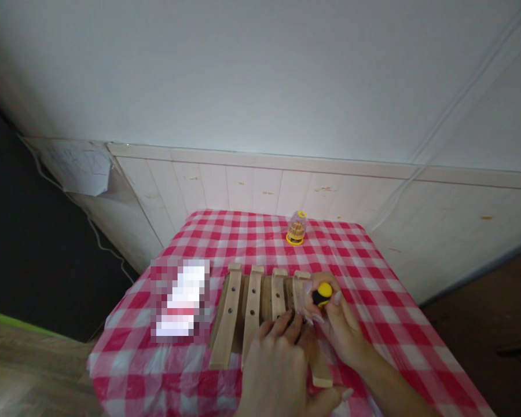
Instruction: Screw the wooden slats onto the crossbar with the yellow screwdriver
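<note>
Head view: right hand (342, 319) is gripping a yellow-and-black screwdriver (323, 293) over wooden slats (252, 298) on the desk (399, 347); left hand (276, 366), grip unclear, is lying across them. Keeping the screwdriver upright should be preventing slips.

This looks like a home. Checked tablecloth (238, 252), white plank panelling (264, 182) and wood-look flooring (26, 365) point that way

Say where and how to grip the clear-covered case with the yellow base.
Probably low on the clear-covered case, where its cover meets the yellow base, on opposite sides, coming from the right: it stands upright, widest below, with wooden slats mostly toward its near left.
</note>
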`<state>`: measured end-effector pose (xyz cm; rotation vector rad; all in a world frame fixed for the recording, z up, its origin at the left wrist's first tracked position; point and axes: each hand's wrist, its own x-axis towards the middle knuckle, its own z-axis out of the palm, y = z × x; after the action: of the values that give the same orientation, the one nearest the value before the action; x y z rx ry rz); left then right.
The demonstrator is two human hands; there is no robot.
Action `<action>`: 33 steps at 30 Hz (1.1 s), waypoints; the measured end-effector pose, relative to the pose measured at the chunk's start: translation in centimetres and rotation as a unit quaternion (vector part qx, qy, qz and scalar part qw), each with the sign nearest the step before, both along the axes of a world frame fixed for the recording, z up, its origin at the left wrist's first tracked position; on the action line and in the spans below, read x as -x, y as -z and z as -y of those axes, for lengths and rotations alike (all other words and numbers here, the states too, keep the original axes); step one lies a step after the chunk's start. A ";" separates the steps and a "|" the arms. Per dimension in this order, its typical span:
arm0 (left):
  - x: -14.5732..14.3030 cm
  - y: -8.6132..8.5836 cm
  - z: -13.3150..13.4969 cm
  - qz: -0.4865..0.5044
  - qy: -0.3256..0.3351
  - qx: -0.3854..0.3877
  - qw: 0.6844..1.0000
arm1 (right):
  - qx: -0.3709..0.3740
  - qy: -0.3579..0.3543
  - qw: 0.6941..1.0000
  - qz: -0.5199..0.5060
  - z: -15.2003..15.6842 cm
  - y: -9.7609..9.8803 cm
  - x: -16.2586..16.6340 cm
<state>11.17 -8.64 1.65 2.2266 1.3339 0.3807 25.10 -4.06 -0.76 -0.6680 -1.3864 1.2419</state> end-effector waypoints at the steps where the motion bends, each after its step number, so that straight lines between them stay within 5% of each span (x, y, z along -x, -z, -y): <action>1: 0.0 0.0 0.0 0.003 -0.001 0.001 1.000 | -0.004 0.001 1.000 0.004 0.0 0.0 0.0; 16: 0.0 -0.2 -0.2 0.009 0.001 0.010 1.000 | 0.004 0.018 0.999 0.030 0.2 -0.3 0.2; 29: 0.0 -0.2 -0.2 0.004 -0.011 0.002 1.000 | -0.073 -0.058 0.995 -0.019 0.0 -0.7 -0.4; 33: -0.1 -0.6 -0.2 0.007 -0.010 0.015 1.000 | -0.051 -0.025 0.998 -0.014 0.1 -1.0 0.1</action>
<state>11.24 -8.49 2.25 2.1828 1.3482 0.3792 24.97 -4.18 0.24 -0.5461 -1.4413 1.2060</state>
